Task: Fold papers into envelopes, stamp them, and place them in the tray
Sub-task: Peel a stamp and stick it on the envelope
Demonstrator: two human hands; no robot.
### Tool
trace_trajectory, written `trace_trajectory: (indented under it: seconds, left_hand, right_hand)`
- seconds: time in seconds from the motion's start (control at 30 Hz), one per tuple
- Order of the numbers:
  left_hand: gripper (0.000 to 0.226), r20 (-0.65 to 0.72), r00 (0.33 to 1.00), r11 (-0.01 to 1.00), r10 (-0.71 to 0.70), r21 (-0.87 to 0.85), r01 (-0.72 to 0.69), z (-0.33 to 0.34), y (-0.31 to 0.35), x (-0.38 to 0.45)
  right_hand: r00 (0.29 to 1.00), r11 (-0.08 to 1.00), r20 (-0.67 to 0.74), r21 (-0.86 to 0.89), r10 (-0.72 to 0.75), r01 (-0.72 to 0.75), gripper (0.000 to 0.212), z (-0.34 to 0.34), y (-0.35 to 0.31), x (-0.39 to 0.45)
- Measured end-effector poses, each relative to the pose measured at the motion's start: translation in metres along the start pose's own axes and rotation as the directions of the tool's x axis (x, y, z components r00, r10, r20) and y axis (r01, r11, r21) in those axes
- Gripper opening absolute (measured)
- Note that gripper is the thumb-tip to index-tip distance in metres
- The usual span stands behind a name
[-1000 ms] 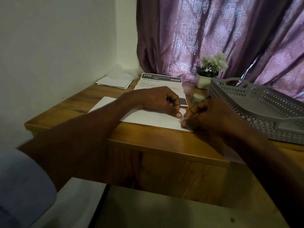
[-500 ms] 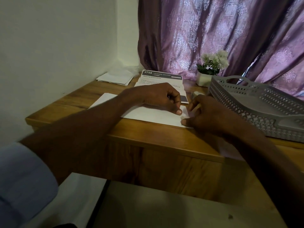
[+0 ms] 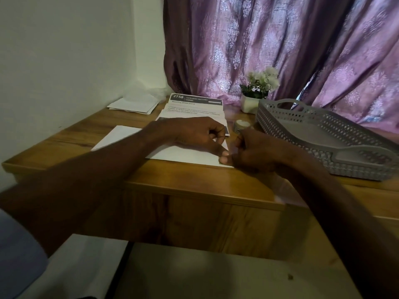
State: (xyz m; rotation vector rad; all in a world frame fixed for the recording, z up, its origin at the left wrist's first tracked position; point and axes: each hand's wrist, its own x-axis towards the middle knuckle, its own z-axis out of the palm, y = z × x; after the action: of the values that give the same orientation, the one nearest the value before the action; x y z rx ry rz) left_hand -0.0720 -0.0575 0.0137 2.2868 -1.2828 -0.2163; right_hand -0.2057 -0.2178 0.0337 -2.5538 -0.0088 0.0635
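At envelope (image 3: pixel 172 153) right edge: left hand (image 3: pixel 200 134), right hand (image 3: pixel 257 152) pinch corner; tray (image 3: pixel 323 134) beside.

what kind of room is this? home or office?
Probably a home, a desk in a corner: a wooden desk against a white wall, a purple patterned curtain behind it, and a small potted flower beside a grey tray.
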Motion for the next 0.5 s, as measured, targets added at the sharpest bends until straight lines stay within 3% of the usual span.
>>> trace_trajectory:
  seconds: [0.27, 0.5]
  left_hand:
    - [0.031, 0.011, 0.999, 1.000, -0.030, 0.000, 0.030, -0.0021, -0.0011, -0.0009]
    - [0.028, 0.039, 0.999, 1.000, -0.012, 0.023, 0.011, -0.0014, -0.0016, -0.0010]
  right_hand:
    - [0.998, 0.999, -0.038, -0.028, -0.042, 0.041, 0.025, 0.0024, -0.0038, -0.0087]
    - [0.999, 0.998, 0.002, 0.054, -0.035, 0.035, 0.027, 0.0004, 0.0033, -0.0057]
